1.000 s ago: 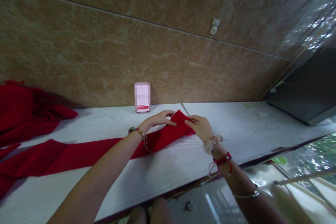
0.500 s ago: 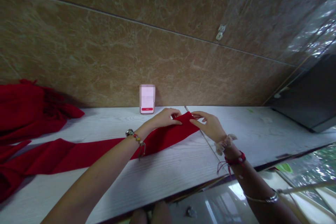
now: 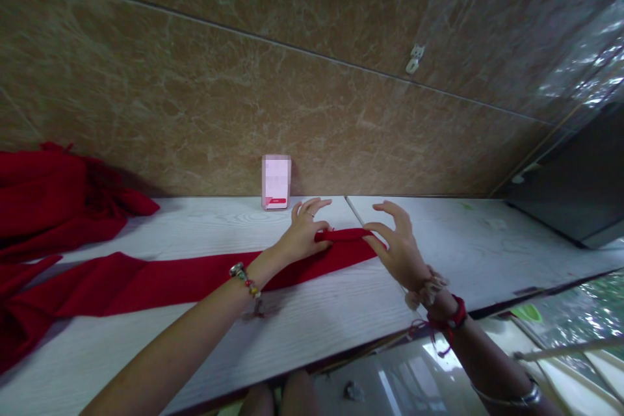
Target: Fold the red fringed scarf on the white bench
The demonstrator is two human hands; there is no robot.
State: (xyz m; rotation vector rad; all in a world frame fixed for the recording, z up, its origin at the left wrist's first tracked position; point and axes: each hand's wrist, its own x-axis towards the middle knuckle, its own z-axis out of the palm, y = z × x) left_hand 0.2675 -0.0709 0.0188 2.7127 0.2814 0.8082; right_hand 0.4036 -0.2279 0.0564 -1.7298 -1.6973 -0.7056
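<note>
A long strip of red cloth (image 3: 180, 278) lies across the white wood-grain table, its right end under my hands. With thumb and index finger my left hand (image 3: 305, 234) pinches the strip's far edge, the other fingers raised. My right hand (image 3: 396, 240) pinches the corner at the right end between thumb and index finger, its remaining fingers lifted and curved. Between the two hands the far edge looks folded over in a narrow band. Part of the strip is hidden beneath my left wrist and forearm.
A phone (image 3: 276, 183) with a lit screen leans against the brown marbled wall (image 3: 195, 110). A heap of red cloth (image 3: 43, 201) sits at the left of the table (image 3: 468, 240). A dark box-like object (image 3: 575, 175) stands at the far right. The table's front edge slants below my hands.
The far edge at the strip's right end has turned over toward me into a narrow fold. My right hand has shifted slightly right, and the other fingers of both hands have lifted.
</note>
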